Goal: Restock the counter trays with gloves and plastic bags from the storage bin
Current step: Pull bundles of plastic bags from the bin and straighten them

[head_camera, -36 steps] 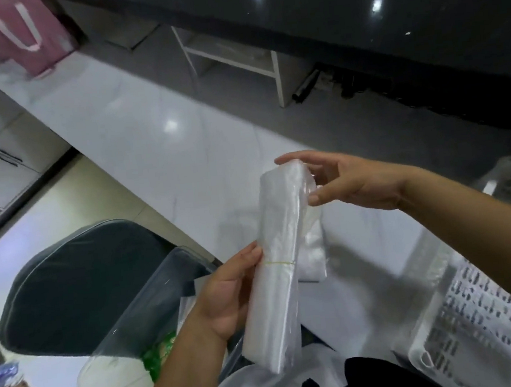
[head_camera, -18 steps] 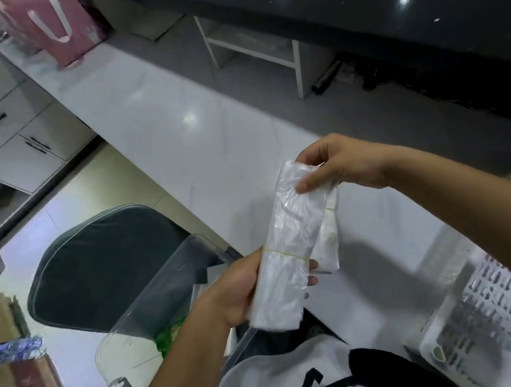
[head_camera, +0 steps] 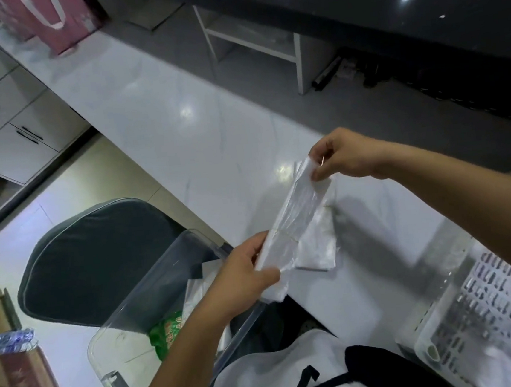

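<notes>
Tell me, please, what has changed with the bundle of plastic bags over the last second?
The right hand, earlier open at the top of the bundle of plastic bags, now pinches it and pulls up and right, tilting it. The left hand has slid to its lower end and keeps holding. The rubber band stays on.

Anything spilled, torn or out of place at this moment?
Nothing stands out. Both hands hold the banded bag bundle above the counter: left hand grips its lower end, right hand pinches the top. No tear or spill shows. The clear bin stands open beside the counter.
</notes>
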A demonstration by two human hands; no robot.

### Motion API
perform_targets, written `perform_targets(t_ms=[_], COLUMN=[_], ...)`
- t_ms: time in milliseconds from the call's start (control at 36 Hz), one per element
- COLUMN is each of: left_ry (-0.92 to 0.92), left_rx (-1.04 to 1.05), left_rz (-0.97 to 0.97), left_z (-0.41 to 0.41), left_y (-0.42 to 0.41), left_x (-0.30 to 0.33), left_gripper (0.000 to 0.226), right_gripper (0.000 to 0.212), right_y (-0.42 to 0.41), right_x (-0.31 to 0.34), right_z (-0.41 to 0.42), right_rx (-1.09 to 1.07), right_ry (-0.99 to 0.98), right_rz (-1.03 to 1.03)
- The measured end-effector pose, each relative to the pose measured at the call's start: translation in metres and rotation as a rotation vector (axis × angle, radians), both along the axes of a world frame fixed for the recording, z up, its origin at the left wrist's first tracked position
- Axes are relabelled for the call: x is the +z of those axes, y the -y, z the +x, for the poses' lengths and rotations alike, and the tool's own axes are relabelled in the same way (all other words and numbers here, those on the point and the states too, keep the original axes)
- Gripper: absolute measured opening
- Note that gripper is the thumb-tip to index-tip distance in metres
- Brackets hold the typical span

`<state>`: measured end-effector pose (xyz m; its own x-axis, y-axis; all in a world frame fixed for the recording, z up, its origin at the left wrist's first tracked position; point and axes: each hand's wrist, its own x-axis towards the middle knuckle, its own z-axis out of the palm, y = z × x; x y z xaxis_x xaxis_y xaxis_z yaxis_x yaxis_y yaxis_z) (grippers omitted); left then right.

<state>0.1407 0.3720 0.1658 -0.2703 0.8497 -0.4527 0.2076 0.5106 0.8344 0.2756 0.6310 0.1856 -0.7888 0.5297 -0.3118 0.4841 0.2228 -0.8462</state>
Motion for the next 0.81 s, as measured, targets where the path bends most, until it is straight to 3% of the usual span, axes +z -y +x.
perform_targets(t_ms=[139, 250, 417, 556, 667, 750, 806], left_ry=[-0.14, -0.229, -0.737, -0.98, -0.967, -0.836, -0.789], left_rx=[0.085, 0.068, -0.122, -0.265, -0.429, -0.623, -0.674], left_rz=[0.174, 0.271, 0.387, 0.414, 0.255, 0.057, 0.068], left_z=[0.018, 0.024, 0.028, 0.039, 0.052, 0.057, 0.058], left_y=[0.005, 0.008, 0.001, -0.012, -0.026, -0.028, -0.026], left_x=[-0.008, -0.015, -0.023, -0.031, -0.038, -0.049, -0.055], left_gripper=[0.067, 0.063, 0.073, 0.082, 0.085, 0.085, 0.079], right_gripper=[0.007, 0.007, 0.023, 0.011, 0.031, 0.039, 0.037], right_y=[-0.006, -0.003, -0.008, -0.014, -0.024, -0.028, -0.027], right_x=[-0.015, -0.026, -0.039, -0.047, -0.056, -0.07, -0.081], right_z=[-0.004, -0.004, -0.003, -0.004, -0.002, -0.001, -0.003], right_rx=[-0.2, -0.236, -0.371, -0.458, -0.497, -0.445, -0.423], right_ry=[-0.104, -0.127, -0.198, -0.221, -0.177, -0.079, -0.064], right_rz=[-0.055, -0.203, -0.488, -0.432, -0.4, -0.242, -0.134])
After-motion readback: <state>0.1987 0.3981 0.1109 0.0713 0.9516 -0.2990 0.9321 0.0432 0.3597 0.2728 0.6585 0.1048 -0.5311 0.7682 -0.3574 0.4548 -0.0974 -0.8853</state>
